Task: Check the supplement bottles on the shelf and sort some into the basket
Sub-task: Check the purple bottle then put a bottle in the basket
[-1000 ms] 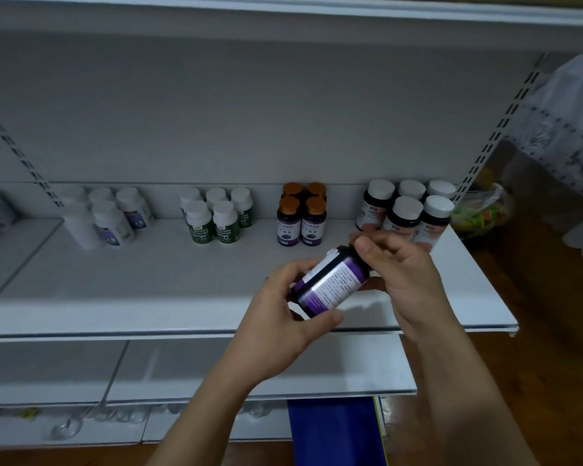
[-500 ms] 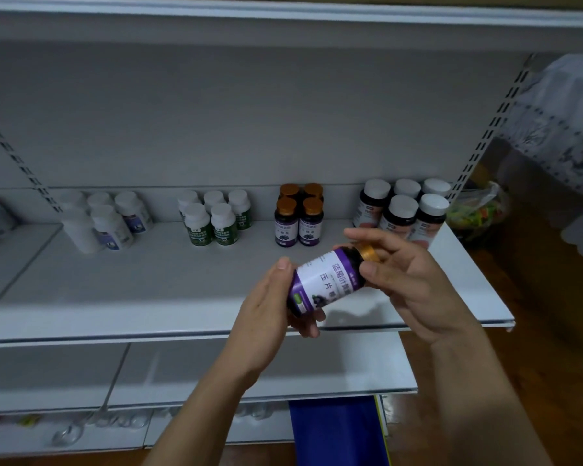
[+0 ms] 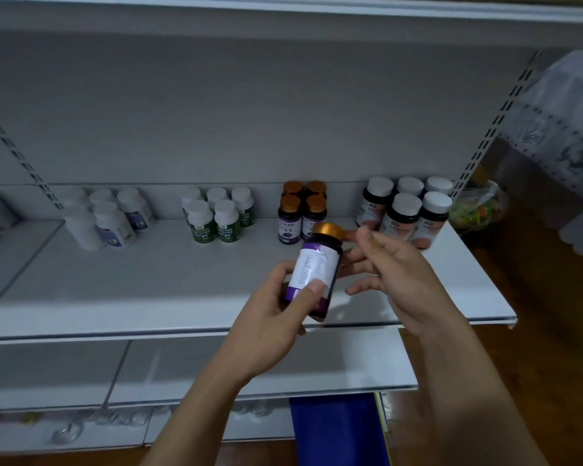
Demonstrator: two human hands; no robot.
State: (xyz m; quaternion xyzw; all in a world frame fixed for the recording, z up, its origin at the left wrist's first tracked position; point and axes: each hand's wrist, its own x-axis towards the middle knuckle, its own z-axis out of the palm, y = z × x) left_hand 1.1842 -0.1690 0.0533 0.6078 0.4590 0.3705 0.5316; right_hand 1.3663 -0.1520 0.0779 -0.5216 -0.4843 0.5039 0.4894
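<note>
A dark bottle with a purple label and orange cap [image 3: 315, 269] is nearly upright above the front of the white shelf [image 3: 148, 290]. My left hand [image 3: 273, 317] grips its lower half, thumb across the label. My right hand [image 3: 398, 280] is just to its right with fingers spread and relaxed; whether they touch the bottle behind it is unclear. On the shelf's back row stand white bottles with blue labels [image 3: 113, 218], white bottles with green labels [image 3: 216, 215], orange-capped purple bottles [image 3: 300, 210] and dark bottles with white caps [image 3: 406, 211].
A lower white shelf [image 3: 216, 361] sits beneath. A blue object [image 3: 337, 428] shows under it at the bottom, partly cut off. A plastic bag with colourful contents [image 3: 478, 210] lies right of the shelf upright, under a white lace cloth [image 3: 562, 129]. Wooden floor to the right.
The bottle has turned from lying tilted to nearly upright, its fine-print side now facing me. My right hand has let go of the cap end and opened beside it.
</note>
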